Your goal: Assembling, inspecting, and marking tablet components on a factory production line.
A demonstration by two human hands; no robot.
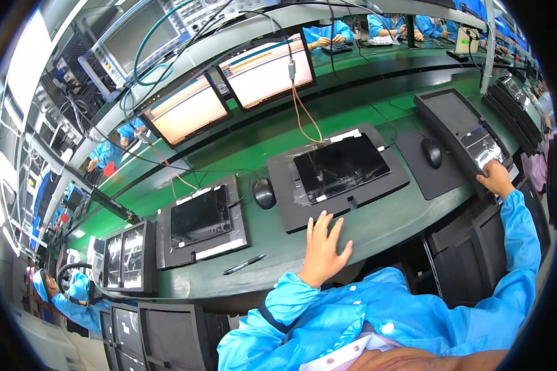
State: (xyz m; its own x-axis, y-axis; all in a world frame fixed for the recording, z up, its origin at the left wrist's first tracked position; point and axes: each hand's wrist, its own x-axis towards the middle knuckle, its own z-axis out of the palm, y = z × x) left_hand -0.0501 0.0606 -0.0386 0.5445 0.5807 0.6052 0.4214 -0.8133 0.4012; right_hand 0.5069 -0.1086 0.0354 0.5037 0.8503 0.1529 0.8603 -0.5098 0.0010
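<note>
Beneath spread fingers (325, 224), left hand (322, 252) lies flat on the green surface (377, 226), touching the dark grey fixture tray (337, 176) holding a black tablet (340, 166). Right hand (495, 179), fingers curled, touches a plastic-wrapped flat panel (481, 148) at the far right.

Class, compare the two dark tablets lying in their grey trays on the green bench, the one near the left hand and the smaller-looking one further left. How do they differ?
The middle tablet has an orange cable running up from it; the left tablet shows none. The middle tablet sits just ahead of the left hand; the left tablet lies apart from both hands. The middle tablet's screen shows glare streaks; the left tablet's looks plainer. Both are dark, off, and lie flat in grey trays.
</note>
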